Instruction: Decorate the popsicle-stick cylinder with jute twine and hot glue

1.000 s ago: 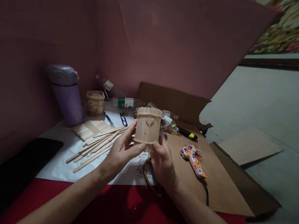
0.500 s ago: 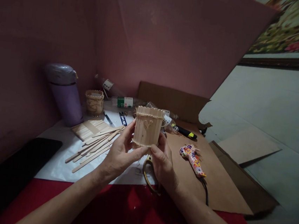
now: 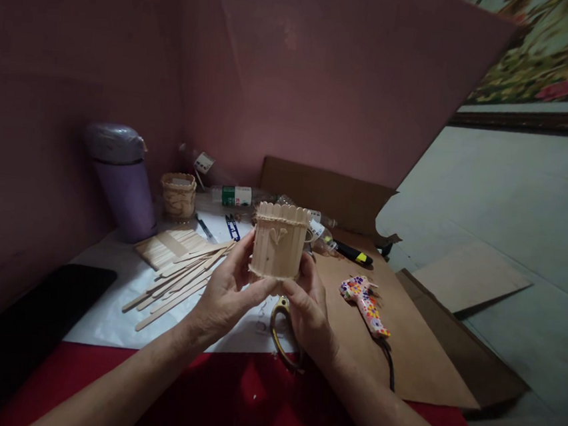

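Note:
A small cup of upright craft sticks (image 3: pixel 278 256) is held up at the centre, with twine round its upper part and a small heart-like twine shape on its front. My left hand (image 3: pixel 226 288) grips its left side and bottom edge. On the right side and bottom, my right hand (image 3: pixel 309 302) grips it too, the thumbs close together below. Scissors (image 3: pixel 280 333) lie beneath, their blades hidden by the hands and cup. Loose craft sticks (image 3: pixel 184 280) are spread left of my left hand, beside a banded bundle of sticks (image 3: pixel 163 248).
A floral glue gun (image 3: pixel 368 305) lies on cardboard (image 3: pixel 415 359) at the right, near a black-yellow cutter (image 3: pixel 354 253). Behind are plastic bottles (image 3: pixel 238 196) and another decorated cup (image 3: pixel 178 196). A purple tumbler (image 3: pixel 128 188) and black object (image 3: pixel 69 299) occupy the left.
The cup and both hands appear slightly further left, along with the surroundings. Both hands keep their hold.

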Tool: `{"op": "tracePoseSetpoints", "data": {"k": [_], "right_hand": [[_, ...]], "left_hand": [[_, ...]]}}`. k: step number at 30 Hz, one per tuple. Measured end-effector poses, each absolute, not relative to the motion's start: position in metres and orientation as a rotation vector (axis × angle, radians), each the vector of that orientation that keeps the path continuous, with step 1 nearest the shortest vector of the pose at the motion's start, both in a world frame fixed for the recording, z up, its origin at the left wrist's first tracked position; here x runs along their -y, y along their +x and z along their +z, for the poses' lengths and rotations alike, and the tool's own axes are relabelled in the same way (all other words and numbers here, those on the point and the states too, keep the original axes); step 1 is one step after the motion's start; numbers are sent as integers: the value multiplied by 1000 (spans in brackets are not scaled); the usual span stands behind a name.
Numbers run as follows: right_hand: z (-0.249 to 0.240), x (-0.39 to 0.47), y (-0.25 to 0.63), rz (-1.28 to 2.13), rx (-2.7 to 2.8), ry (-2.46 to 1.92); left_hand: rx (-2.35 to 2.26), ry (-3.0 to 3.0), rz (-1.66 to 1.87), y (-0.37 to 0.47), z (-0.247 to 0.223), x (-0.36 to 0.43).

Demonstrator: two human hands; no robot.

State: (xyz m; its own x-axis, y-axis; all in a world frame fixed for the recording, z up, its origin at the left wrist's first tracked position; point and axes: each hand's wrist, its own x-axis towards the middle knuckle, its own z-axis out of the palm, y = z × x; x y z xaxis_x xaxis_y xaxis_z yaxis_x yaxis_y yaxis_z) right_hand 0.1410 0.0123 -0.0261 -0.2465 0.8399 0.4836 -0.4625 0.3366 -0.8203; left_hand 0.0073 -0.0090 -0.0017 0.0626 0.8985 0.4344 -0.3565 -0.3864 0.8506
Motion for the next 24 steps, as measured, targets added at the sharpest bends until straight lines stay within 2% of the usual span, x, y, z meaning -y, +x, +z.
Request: {"op": "tracePoseSetpoints", "data": {"k": [24], "right_hand": [[-26, -10, 134, 1248, 1246, -621]], "left_hand": [[-748, 1244, 1496, 6, -9, 5]]}}
